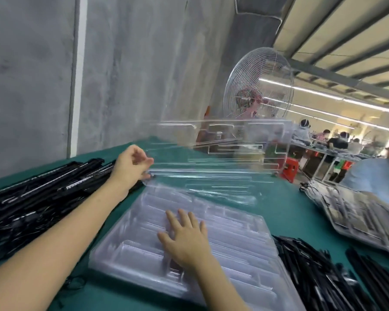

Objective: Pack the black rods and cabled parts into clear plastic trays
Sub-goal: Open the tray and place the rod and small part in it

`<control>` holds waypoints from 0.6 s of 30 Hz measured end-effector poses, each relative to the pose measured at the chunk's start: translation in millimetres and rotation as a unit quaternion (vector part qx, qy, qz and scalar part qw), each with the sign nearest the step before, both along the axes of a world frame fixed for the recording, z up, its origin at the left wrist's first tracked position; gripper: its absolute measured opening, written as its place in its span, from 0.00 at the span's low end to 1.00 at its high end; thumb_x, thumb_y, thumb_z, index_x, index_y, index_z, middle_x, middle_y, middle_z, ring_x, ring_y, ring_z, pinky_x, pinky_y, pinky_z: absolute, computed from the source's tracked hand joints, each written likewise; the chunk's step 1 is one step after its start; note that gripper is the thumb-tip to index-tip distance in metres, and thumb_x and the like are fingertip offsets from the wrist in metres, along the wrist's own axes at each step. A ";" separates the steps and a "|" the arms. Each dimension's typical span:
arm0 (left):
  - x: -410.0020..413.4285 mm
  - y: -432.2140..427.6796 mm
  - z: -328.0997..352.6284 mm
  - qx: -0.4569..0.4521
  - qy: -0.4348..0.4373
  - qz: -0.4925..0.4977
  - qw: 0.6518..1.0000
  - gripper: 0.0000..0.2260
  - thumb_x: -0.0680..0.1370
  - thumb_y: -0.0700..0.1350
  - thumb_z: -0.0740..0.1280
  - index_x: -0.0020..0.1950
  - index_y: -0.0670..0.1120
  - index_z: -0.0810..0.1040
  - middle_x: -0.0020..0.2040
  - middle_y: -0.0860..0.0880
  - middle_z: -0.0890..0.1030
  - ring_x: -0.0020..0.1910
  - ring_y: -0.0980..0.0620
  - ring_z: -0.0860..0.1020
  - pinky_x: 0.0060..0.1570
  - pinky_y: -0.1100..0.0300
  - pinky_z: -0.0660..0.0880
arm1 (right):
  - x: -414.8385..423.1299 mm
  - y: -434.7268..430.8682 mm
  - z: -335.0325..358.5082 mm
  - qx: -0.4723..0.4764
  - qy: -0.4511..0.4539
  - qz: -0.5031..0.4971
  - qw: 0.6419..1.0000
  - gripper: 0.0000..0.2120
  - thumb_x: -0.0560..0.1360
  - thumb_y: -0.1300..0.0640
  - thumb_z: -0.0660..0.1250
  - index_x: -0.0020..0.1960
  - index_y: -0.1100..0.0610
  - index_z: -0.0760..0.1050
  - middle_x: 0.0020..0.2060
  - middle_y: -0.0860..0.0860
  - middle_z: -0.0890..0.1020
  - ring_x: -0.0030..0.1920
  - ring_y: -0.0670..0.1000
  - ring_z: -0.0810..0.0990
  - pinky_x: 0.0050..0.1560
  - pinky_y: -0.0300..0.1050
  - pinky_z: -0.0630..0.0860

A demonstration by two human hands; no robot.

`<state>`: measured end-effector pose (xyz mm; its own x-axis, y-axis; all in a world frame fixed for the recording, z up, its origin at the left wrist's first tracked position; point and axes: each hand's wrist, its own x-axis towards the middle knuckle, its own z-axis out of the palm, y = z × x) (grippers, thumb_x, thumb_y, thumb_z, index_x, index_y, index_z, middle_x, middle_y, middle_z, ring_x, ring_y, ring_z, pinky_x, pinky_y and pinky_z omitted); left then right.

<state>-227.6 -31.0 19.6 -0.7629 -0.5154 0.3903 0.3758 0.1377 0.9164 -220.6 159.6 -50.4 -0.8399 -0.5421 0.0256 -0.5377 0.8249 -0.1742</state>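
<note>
At desk centre, R hand lay flat on 1 tray stack; L hand pinched 1 raised tray. Cabled parts heaped along left edge, rods at right; 1 fan behind.

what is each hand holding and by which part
The left hand grips the raised clear tray by its left edge. The right hand holds nothing; it lies flat on the tray stack.

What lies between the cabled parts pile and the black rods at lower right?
Head view: a stack of clear trays on the green table, the right hand flat on it.
</note>
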 end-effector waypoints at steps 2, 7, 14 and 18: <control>-7.9 7.5 12.1 -0.001 0.001 0.002 1.000 0.13 0.76 0.33 0.67 0.37 0.46 0.67 0.36 0.48 0.70 0.36 0.53 0.72 0.31 0.63 0.78 | 0.6 1.3 -0.3 -0.004 -0.003 0.001 1.000 0.29 0.79 0.40 0.49 0.77 0.43 0.46 0.77 0.50 0.46 0.76 0.54 0.41 0.72 0.57 0.37; -16.8 4.9 28.1 -0.040 0.021 -0.004 0.999 0.13 0.76 0.33 0.66 0.37 0.46 0.66 0.38 0.50 0.72 0.38 0.56 0.73 0.37 0.58 0.79 | 1.7 2.3 -6.0 -0.011 0.007 0.003 1.000 0.29 0.79 0.40 0.49 0.77 0.43 0.44 0.77 0.49 0.43 0.76 0.53 0.38 0.72 0.56 0.33; -21.6 9.1 39.3 -0.135 0.034 0.024 0.990 0.12 0.76 0.35 0.67 0.39 0.47 0.67 0.38 0.51 0.73 0.38 0.53 0.73 0.44 0.48 0.79 | -1.4 2.9 -7.3 -0.011 0.011 0.007 1.000 0.29 0.78 0.39 0.48 0.76 0.41 0.44 0.77 0.48 0.44 0.76 0.52 0.39 0.72 0.57 0.35; -15.6 24.7 42.3 -0.257 0.032 0.042 0.965 0.10 0.76 0.36 0.67 0.41 0.45 0.68 0.36 0.53 0.72 0.38 0.54 0.71 0.45 0.58 0.73 | -6.0 0.1 -8.8 -0.011 0.007 0.001 1.000 0.29 0.79 0.39 0.48 0.77 0.42 0.44 0.77 0.49 0.45 0.76 0.52 0.40 0.72 0.57 0.35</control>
<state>-243.2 -6.3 61.9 -0.6925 -0.2995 0.6563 0.3978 0.6004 0.6937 -226.6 159.7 -59.2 -0.8382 -0.5432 0.0496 -0.5421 0.8196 -0.1856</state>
